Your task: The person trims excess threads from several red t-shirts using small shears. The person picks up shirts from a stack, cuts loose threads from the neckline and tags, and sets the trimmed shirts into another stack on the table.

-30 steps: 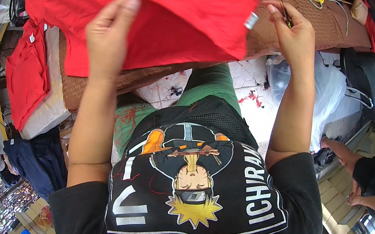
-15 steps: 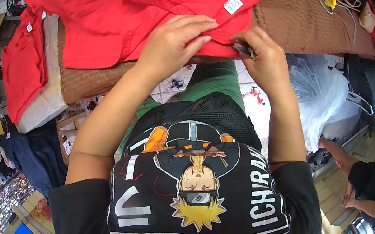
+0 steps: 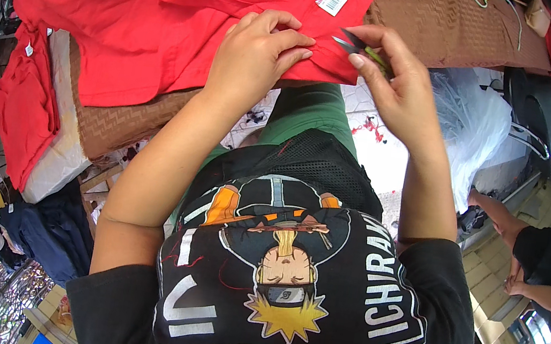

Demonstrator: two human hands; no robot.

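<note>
Past the person's lap lies a brown, zigzag-textured work surface [image 3: 450,31], with crumpled clear plastic sheeting [image 3: 468,129] below its near edge on the right. Soft red cloth [image 3: 129,11] covers its left and middle parts, reaching to the near edge, where one corner points right and toward the person. It spreads mainly crosswise, but runs out of view at the far side, so its full long axis cannot be told. A white rectangular label [image 3: 333,0] lies near its right border.

The left hand [image 3: 253,53] is half curled, fingertips and thumb on the cloth; whether they pinch a fold cannot be told. The right hand [image 3: 397,80] is closed around small dark-bladed snips with yellow-green grips [image 3: 377,59]. Their blades stand apart, tips pointing left and slightly away from the person, the long axis slanting from the palm toward the left fingers.

For good work here, the cloth would best be kept flat and taut, the lower blade clear of the weave, and the left fingertips well out of the blades' line.
</note>
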